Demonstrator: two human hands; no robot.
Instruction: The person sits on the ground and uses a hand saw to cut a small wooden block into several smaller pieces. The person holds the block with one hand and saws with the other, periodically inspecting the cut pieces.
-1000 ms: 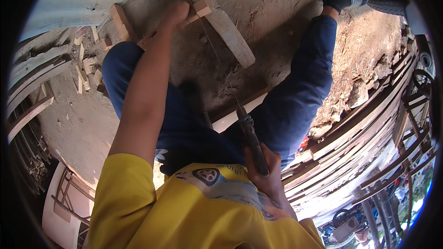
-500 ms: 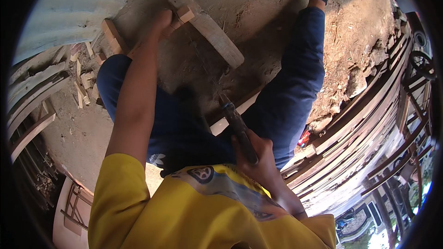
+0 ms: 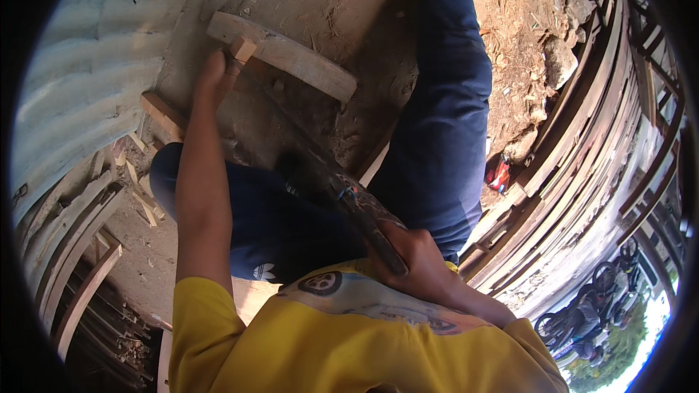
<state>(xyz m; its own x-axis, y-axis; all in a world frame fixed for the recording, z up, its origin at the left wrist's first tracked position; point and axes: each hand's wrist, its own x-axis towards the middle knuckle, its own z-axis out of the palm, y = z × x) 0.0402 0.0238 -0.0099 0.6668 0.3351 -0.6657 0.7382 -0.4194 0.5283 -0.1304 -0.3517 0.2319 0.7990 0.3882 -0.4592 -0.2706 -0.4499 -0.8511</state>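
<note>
My right hand [image 3: 416,256] is closed around the long dark handle of a hand saw [image 3: 370,220], close to my shirt. From there the saw blade [image 3: 295,127] runs up and left, blurred, toward a small piece of wood [image 3: 243,49]. My left hand [image 3: 212,71] is wrapped round that wood, whose cut end juts out beside the fingers. Against a thick wooden beam [image 3: 291,57] on the ground, the small piece appears to rest. Whether the blade's far end touches the wood, I cannot tell.
Corrugated metal sheeting [image 3: 95,51] rises at the left. A short wood block [image 3: 163,115] and several offcuts [image 3: 142,193] lie near my left knee. Stacked planks [image 3: 568,175] curve along the right, with a red packet [image 3: 499,173] beside them. Motorcycles [image 3: 601,298] stand farther off.
The view has turned, so the beam and my left hand sit farther left, and my shoe has left the picture. My right hand still grips the saw, whose blade shows more broadly.
</note>
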